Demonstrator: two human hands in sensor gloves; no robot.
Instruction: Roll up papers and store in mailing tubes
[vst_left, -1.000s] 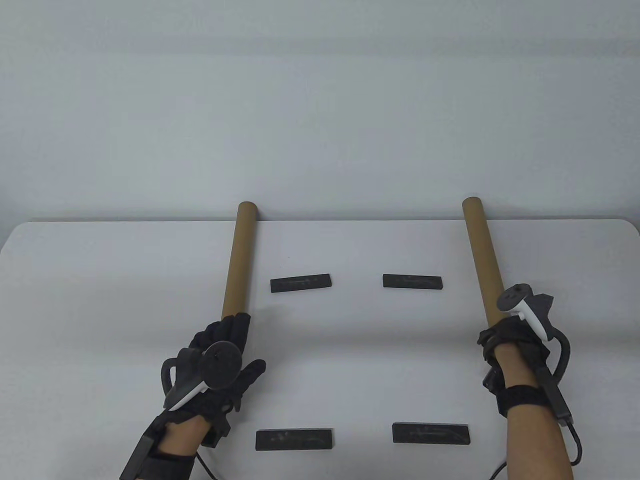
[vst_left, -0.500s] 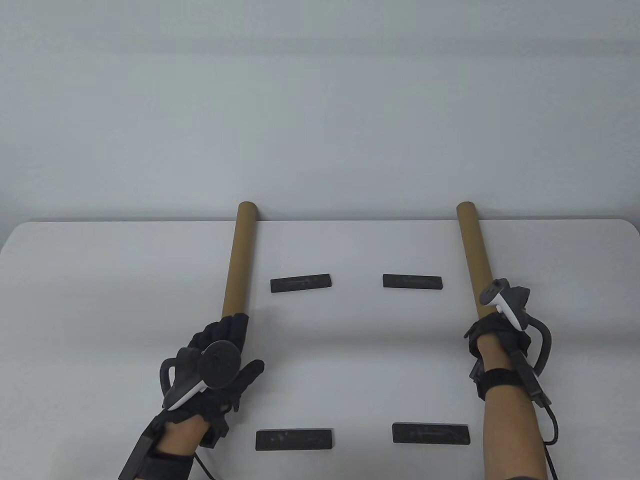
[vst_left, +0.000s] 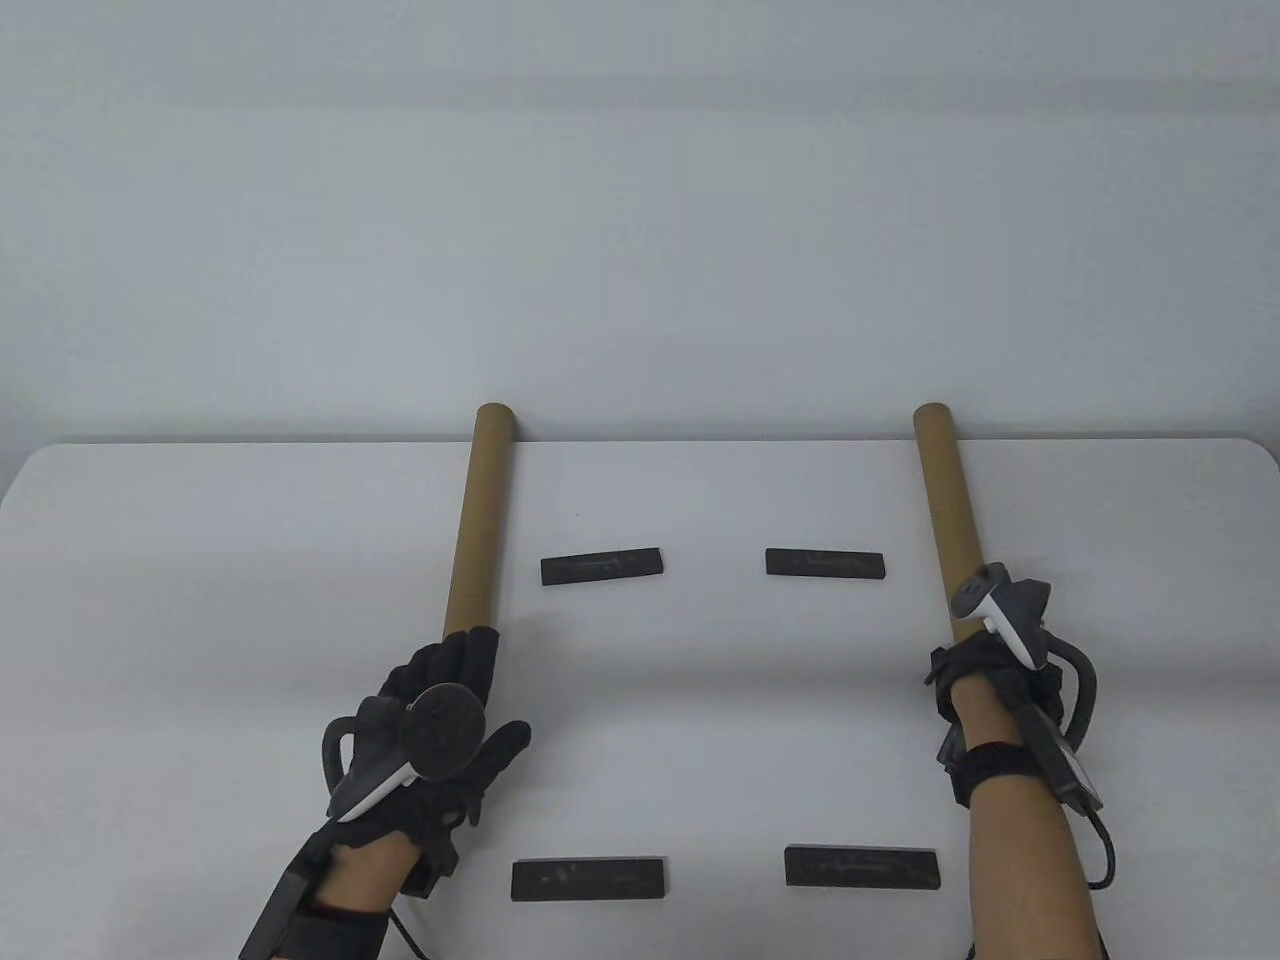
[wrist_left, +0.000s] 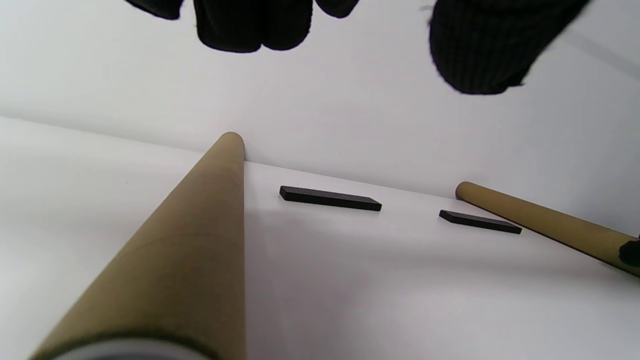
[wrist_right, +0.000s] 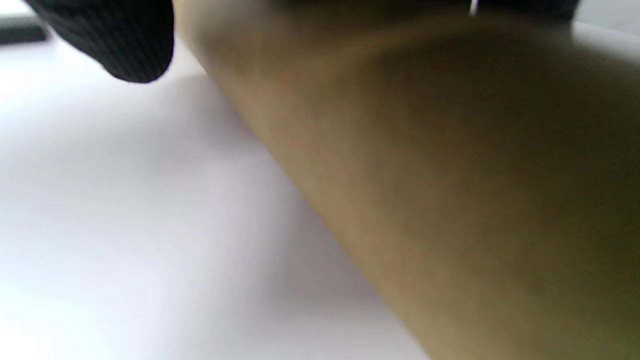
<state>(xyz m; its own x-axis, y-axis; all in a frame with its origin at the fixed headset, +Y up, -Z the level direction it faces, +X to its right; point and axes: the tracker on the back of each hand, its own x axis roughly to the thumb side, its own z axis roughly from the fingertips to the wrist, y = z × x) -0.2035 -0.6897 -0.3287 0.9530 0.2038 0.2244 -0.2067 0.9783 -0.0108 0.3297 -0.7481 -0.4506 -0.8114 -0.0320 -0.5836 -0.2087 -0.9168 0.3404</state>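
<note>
Two brown cardboard mailing tubes lie on the white table (vst_left: 200, 600), pointing away from me. My left hand (vst_left: 490, 690) hovers flat over the near end of the left tube (vst_left: 475, 520), fingers stretched out. In the left wrist view the fingertips (wrist_left: 250, 25) hang above the left tube (wrist_left: 200, 240) without touching it. My right hand (vst_left: 990, 670) grips the near end of the right tube (vst_left: 950, 510). The right tube fills the right wrist view (wrist_right: 425, 175), with a gloved fingertip (wrist_right: 115, 40) beside it. It also shows in the left wrist view (wrist_left: 545, 225).
Several flat black bars lie between the tubes: two at the far side (vst_left: 601, 566) (vst_left: 825, 562) and two at the near side (vst_left: 588, 879) (vst_left: 861, 867). The far ends of both tubes reach the table's back edge, against a plain wall.
My right hand has moved left and slightly toward the far side with the right tube, swinging its far end a little left. My left hand has stayed in place.
</note>
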